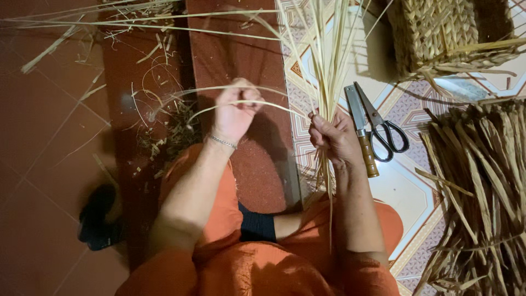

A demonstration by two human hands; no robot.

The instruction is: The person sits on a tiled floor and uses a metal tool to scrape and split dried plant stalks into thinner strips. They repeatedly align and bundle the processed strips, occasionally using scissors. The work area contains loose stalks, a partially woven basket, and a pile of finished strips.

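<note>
My right hand (333,137) grips a bundle of pale straw strips (327,60) that fans upward from my fist and hangs below it. My left hand (236,109) is closed on one thin straw strand (263,103), which arcs from the bundle over to the left. A thin bracelet sits on my left wrist. My knees in orange cloth fill the lower middle of the view.
A knife with a wooden handle (362,131) and black-handled scissors (383,129) lie on the patterned tile floor (405,189) right of my right hand. A woven basket (438,33) stands at top right, a heap of dry leaf strips (482,186) at right. Straw scraps (164,131) litter the red floor at left.
</note>
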